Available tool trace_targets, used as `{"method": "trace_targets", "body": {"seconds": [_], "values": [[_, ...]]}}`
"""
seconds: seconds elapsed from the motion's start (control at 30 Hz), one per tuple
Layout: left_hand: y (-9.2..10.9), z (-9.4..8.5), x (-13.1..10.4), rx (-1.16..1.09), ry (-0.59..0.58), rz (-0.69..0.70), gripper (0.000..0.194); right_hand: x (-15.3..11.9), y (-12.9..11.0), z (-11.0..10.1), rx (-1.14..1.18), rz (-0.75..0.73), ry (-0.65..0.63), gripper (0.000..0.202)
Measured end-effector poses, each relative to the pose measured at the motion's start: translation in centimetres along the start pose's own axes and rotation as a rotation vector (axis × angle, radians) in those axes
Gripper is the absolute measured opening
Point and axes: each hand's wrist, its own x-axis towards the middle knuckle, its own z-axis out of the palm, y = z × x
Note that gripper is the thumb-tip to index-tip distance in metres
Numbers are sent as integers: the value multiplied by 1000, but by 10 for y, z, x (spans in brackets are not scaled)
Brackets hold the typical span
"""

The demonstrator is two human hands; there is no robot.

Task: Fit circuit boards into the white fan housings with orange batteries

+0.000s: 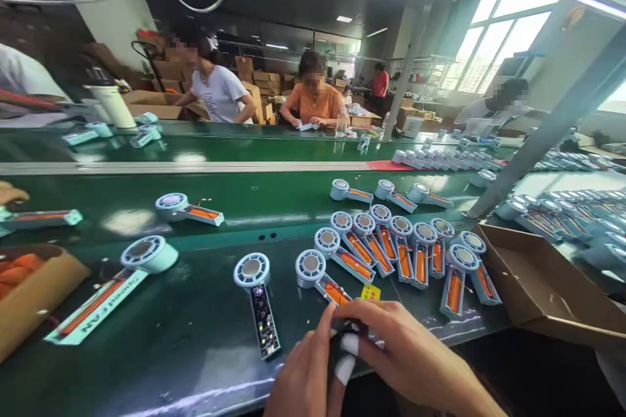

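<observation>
Close together at the bench's front edge, my left hand and my right hand are closed around a small dark thing, mostly hidden by the fingers. White covers show on two fingertips. Just left of them lies a handheld fan with a bare circuit board in its handle. Beyond my fingertips rests another fan, its open handle showing an orange battery cell and wires. A yellow label shows just above my right hand.
Several open-handled fans cluster beyond my hands. An open cardboard box stands right, beside a slanting metal post. At left are a fan lettered "Speed FAN" and a carton of orange pieces. A co-worker sits across the green conveyor.
</observation>
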Motion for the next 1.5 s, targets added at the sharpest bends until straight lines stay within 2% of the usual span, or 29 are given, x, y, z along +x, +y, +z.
{"method": "trace_targets", "body": {"seconds": [0.03, 0.1, 0.17, 0.2, 0.23, 0.3, 0.43, 0.53, 0.6, 0.67, 0.73, 0.8, 0.87, 0.93, 1.0, 1.03, 1.13, 1.2, 1.27, 1.33, 1.4, 1.5], "values": [[-2, 2, 2, 2, -48, 21, 47, 10, -1, 14, 46, 25, 32, 37], [-9, 2, 3, 32, -79, -3, 43, 25, 7, 32, 47, 113, 186, 34], [-17, 0, -1, 89, -22, -49, 37, 33, 21, 43, -90, 195, 351, 37], [-22, -2, -4, 125, 21, -42, 35, 35, 28, 47, -187, 215, 391, 39], [-27, -4, -8, 167, 58, -20, 33, 35, 32, 51, -279, 221, 388, 38], [-38, -9, -16, 264, 128, 14, 29, 34, 34, 59, -383, 217, 297, 33], [-47, -22, -23, 352, 246, -46, 25, 28, 19, 71, -253, 249, 179, 24], [-34, -27, -22, 157, 204, -177, 24, 24, 11, 75, -57, 253, 132, 23], [-22, -24, -22, 9, 184, -293, 27, 21, 10, 76, 31, 248, 133, 21], [-13, -17, -23, -63, 221, -390, 30, 18, 10, 75, 88, 246, 178, 20], [-10, -11, -25, -93, 258, -430, 32, 16, 7, 71, 108, 217, 221, 21], [-12, -7, -29, -111, 245, -406, 33, 15, 1, 66, 82, 141, 167, 32], [-17, -7, -32, -119, 199, -356, 31, 18, -3, 62, 26, 58, 37, 46], [-19, -8, -32, -105, 182, -321, 28, 25, -2, 62, 13, 21, -29, 34], [-17, -9, -29, -79, 194, -265, 23, 33, 4, 65, 108, 71, 27, 19], [-14, -9, -26, -62, 188, -220, 21, 37, 9, 67, 204, 129, 76, 19], [-4, -6, -13, 48, 102, -60, 16, 46, 22, 72, 570, 313, 184, 28], [3, -3, -4, 201, 1, 12, 23, 49, 27, 73, 748, 350, 214, 37], [6, -3, 4, 361, -99, 27, 28, 49, 29, 74, 816, 352, 247, 42], [6, -6, 8, 438, -153, -5, 25, 46, 31, 74, 812, 361, 279, 43], [2, -12, 10, 379, -113, -34, 23, 42, 33, 75, 747, 365, 302, 42], [-6, -23, 7, 128, 60, -103, 20, 33, 33, 76, 493, 353, 332, 35]]}}
